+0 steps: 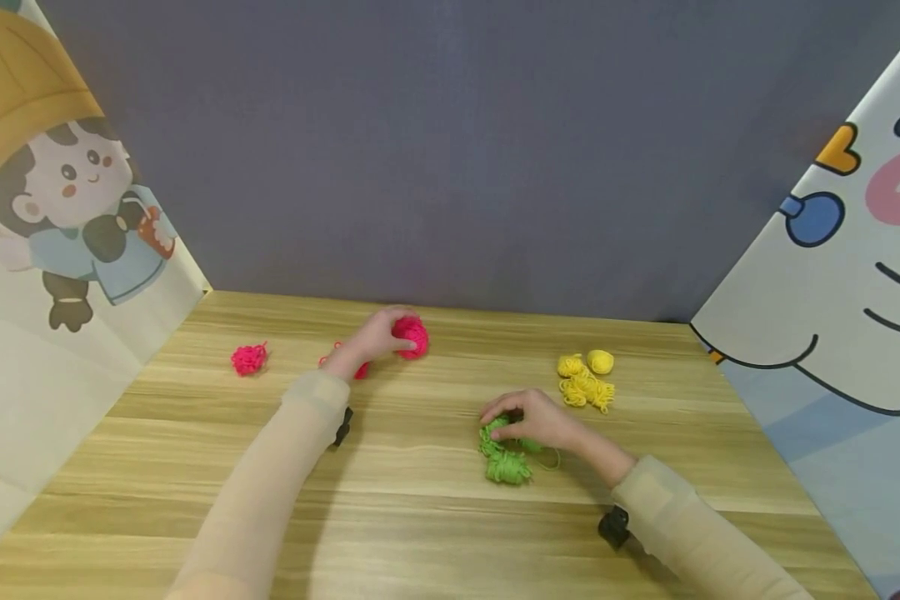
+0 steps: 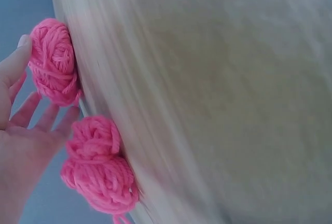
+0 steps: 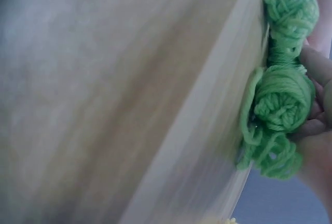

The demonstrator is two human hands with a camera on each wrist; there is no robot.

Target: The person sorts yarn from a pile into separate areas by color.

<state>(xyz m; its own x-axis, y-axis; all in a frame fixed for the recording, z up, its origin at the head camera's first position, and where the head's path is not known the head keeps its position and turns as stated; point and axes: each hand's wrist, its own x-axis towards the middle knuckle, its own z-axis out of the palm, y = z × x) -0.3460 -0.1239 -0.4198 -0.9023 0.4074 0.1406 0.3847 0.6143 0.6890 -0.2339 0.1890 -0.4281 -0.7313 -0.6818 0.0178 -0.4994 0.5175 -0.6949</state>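
Toward the back of the table, my left hand (image 1: 378,333) has its thumb and fingers around a round pink ball of yarn (image 1: 414,337). In the left wrist view, the thumb touches that ball (image 2: 53,60), and the other fingers lie partly hidden behind it. A second pink bundle of yarn (image 2: 101,167) lies close by, mostly covered by my hand in the head view. My right hand (image 1: 536,417) reaches over green yarn (image 1: 507,468), its thumb and fingers around an upper green ball (image 1: 492,435). Several green bundles (image 3: 282,99) lie together there, one with a loose strand.
A small pink bundle of yarn (image 1: 249,359) lies at the left. Yellow yarn bundles (image 1: 587,389) and a smooth yellow ball (image 1: 601,362) are at the right. A grey panel (image 1: 450,167) closes the back of the wooden table (image 1: 420,533), with printed panels at both sides.
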